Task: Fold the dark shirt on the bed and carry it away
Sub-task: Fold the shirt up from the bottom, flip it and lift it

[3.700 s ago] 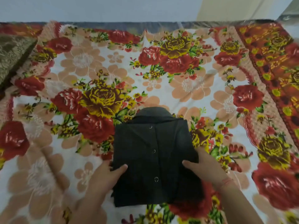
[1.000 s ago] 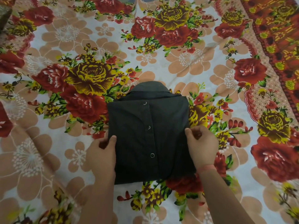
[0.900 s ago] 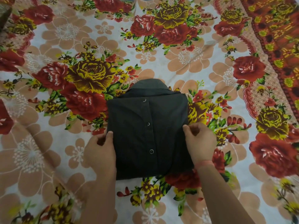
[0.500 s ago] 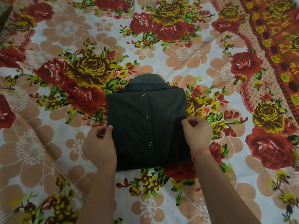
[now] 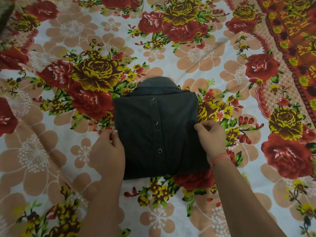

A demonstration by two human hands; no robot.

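Note:
The dark shirt [image 5: 159,130] lies folded into a compact rectangle in the middle of the bed, collar at the far end and three snap buttons down its front. My left hand [image 5: 107,149] grips its left edge, fingers curled under the fabric. My right hand [image 5: 211,139] pinches the right edge, with a pink thread around its wrist. The shirt's near edge rests on the sheet between my forearms.
The bed is covered by a floral sheet [image 5: 196,53] of red and yellow roses on white. A red and orange patterned border [image 5: 294,36] runs along the far right. A dark olive cloth [image 5: 5,12] shows at the top left corner.
Both hands slid from flat on the shirt's near corners to its side edges and closed on the fabric. The view has tilted down a little; the shirt keeps its folded shape.

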